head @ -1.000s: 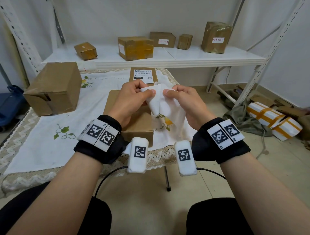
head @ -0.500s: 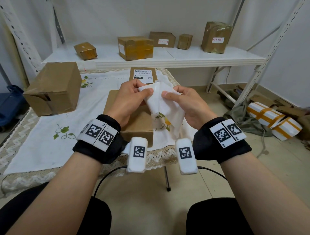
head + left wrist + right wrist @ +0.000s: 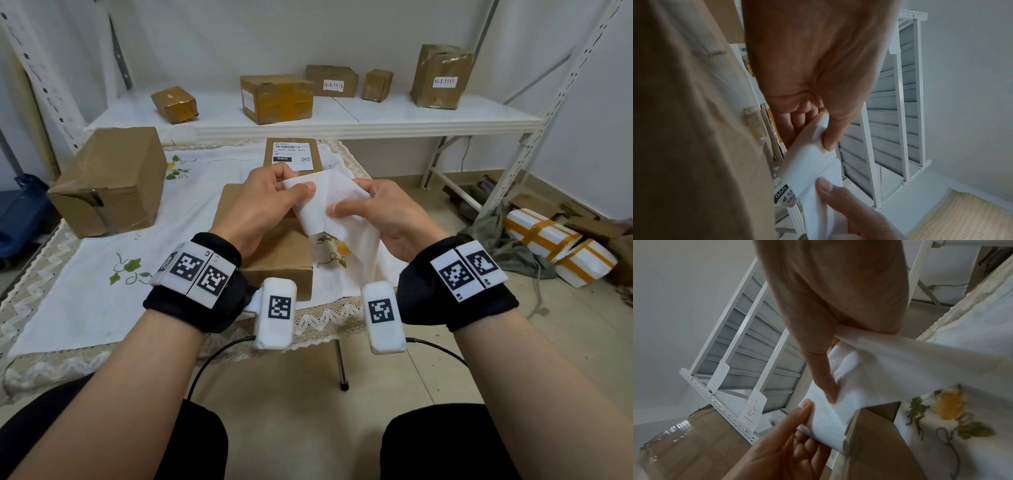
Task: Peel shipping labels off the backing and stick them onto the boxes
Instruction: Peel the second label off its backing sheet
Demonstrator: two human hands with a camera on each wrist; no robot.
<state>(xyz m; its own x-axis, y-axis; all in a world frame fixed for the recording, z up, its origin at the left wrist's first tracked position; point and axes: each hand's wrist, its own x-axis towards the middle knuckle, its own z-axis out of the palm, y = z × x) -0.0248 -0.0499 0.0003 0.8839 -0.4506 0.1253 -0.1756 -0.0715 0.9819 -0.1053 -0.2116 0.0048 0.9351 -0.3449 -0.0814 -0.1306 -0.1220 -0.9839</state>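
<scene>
Both hands' grip (image 3: 270, 202) (image 3: 373, 216) pinches the label sheet (image 3: 329, 205) above a plain box (image 3: 277, 263).

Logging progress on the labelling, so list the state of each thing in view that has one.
White label sheet: held above the table, pinched at its top by both hands, curled.
Left hand: pinching the sheet's left corner.
Right hand: pinching its right side.
Flat brown cardboard box under the hands: closed, no label visible.
Small brown box behind: labelled on top.
</scene>
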